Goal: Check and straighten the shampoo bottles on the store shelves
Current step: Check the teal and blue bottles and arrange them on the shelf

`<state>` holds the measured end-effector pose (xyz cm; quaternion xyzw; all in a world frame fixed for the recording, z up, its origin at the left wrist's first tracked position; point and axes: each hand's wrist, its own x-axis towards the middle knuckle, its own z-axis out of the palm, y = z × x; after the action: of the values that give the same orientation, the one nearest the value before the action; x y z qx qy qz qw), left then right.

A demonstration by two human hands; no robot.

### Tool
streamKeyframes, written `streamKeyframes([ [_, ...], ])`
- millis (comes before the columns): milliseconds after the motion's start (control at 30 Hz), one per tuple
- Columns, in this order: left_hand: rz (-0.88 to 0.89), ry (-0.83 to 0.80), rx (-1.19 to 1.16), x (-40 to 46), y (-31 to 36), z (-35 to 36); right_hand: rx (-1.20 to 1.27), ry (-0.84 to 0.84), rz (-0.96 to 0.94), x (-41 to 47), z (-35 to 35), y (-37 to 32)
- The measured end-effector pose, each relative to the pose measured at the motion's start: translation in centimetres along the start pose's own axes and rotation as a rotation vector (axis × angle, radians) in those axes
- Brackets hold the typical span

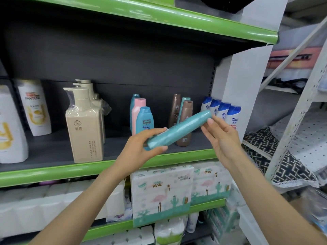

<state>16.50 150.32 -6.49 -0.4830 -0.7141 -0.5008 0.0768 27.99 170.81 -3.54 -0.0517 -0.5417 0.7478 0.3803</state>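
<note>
Holding teal bottle tilted | left hand fingers grip base | right hand fingers straight, touching top

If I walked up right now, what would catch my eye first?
Probably the teal bottle, held slantwise in mid-air before the shelf, with the left hand gripping its lower end and the right hand touching its upper end. Behind it stand the blue-capped white bottles, and to the left the beige pump bottles.

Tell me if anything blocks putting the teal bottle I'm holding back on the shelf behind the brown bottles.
Yes. The front brown bottle stands between the teal bottle and the teal-capped one at the back. The shelf left of the brown bottles looks open.
</note>
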Motion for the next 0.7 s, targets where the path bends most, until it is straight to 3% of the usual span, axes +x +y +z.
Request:
streamKeyframes([
  [200, -0.266, -0.180, -0.472, 1.5, 1.6, 1.6, 0.048, -0.068, 0.002, 1.5, 1.3, -0.7],
  [400, -0.276, -0.269, -0.483, 5.0, 2.2, 3.3, -0.121, -0.038, -0.112, 4.2, 0.7, -3.7],
  [467, -0.230, -0.208, -0.403, 6.8, 2.3, 3.7, -0.237, -0.034, -0.154, 5.6, 0.4, -4.8],
  [700, -0.141, 0.227, -0.173, 14.1, 1.2, 4.0, -0.563, -0.114, -0.227, 13.5, -1.8, -6.7],
])
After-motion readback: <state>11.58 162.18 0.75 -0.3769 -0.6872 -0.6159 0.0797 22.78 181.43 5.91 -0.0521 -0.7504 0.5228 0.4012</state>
